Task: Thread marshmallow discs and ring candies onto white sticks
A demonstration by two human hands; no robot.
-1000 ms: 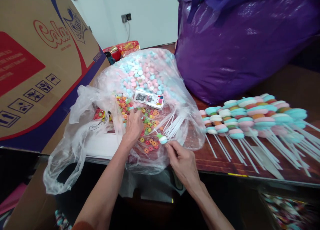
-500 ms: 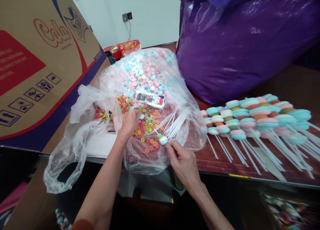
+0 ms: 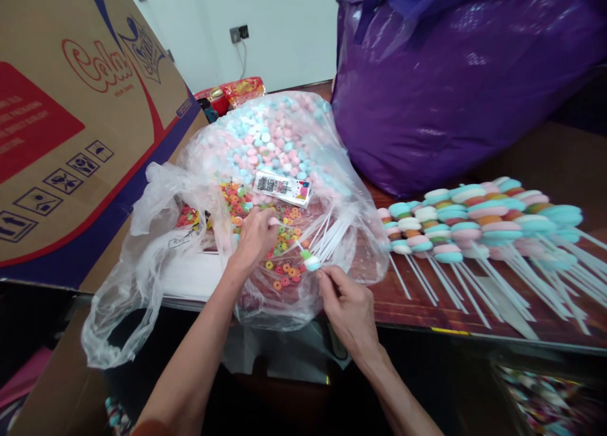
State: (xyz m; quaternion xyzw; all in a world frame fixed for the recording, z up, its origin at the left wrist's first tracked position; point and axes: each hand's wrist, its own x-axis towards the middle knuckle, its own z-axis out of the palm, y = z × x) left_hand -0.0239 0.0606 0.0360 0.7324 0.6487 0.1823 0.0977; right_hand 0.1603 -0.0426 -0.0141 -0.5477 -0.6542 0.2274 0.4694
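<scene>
My right hand (image 3: 348,306) is closed in a pinch on a skewer, whose pointed end carries a white-and-blue marshmallow (image 3: 312,263) and a green gummy ring (image 3: 306,254). To its left, the fingers of my left hand (image 3: 255,237) pinch a small pink marshmallow (image 3: 274,221). That hand hovers over loose gummy rings (image 3: 287,241) lying on clear plastic. Behind them, a big clear bag (image 3: 339,148) holds pink, blue and white marshmallows (image 3: 279,139). White sticks (image 3: 332,237) lie beside the rings, and a stack of printed cards (image 3: 283,188) rests on the bag.
Finished marshmallow skewers (image 3: 474,218) are piled on the wooden table (image 3: 389,309) at right. A purple bag (image 3: 450,88) stands behind them. At left is a large cardboard box (image 3: 61,126), with a crumpled plastic bag (image 3: 164,196) nearby. A red packet (image 3: 244,91) lies at the back.
My left hand has shifted slightly right, nearer the skewer tip. The marshmallow at its fingertips looked pale blue before and shows pink now. My right hand has hardly moved.
</scene>
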